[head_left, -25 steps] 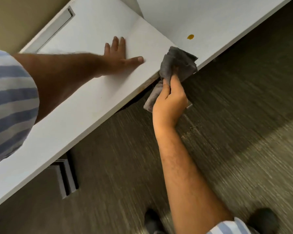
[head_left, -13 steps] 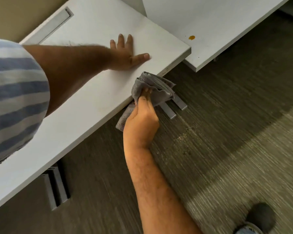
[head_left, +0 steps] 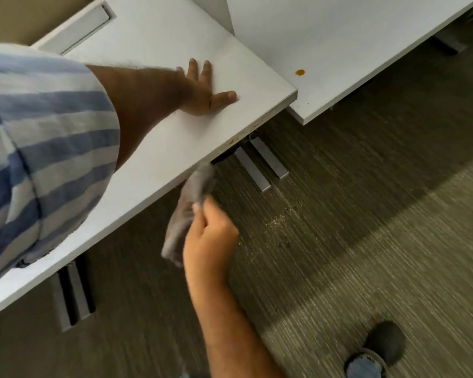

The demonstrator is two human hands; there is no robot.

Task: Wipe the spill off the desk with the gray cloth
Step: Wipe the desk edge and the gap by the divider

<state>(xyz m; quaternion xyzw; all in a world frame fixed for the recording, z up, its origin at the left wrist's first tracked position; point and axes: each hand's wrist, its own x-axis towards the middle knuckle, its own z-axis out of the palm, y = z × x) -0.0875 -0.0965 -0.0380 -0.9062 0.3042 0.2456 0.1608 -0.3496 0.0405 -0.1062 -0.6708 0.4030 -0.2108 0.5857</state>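
Observation:
My right hand (head_left: pixel 209 241) grips the gray cloth (head_left: pixel 191 205) below and in front of the near white desk's (head_left: pixel 153 148) front edge, over the carpet. The cloth hangs crumpled from my fingers, blurred by motion. My left hand (head_left: pixel 202 91) lies flat and spread on the near desk's top, close to its right corner. A small orange-brown spill (head_left: pixel 300 72) sits on the second white desk (head_left: pixel 339 36) at the upper right, near that desk's front edge. Faint brownish marks show along the near desk's front edge (head_left: pixel 246 132).
Gray metal desk feet (head_left: pixel 262 165) stick out on the carpet under the near desk's corner, and another pair (head_left: pixel 71 293) at lower left. Crumbs (head_left: pixel 284 216) lie scattered on the carpet. My shoe (head_left: pixel 380 347) shows at bottom right. A recessed cable tray (head_left: pixel 85 28) runs along the desk's back.
My right hand has pulled the cloth down and left, away from the desk corner and off the desk's edge. The left hand stays flat on the desk.

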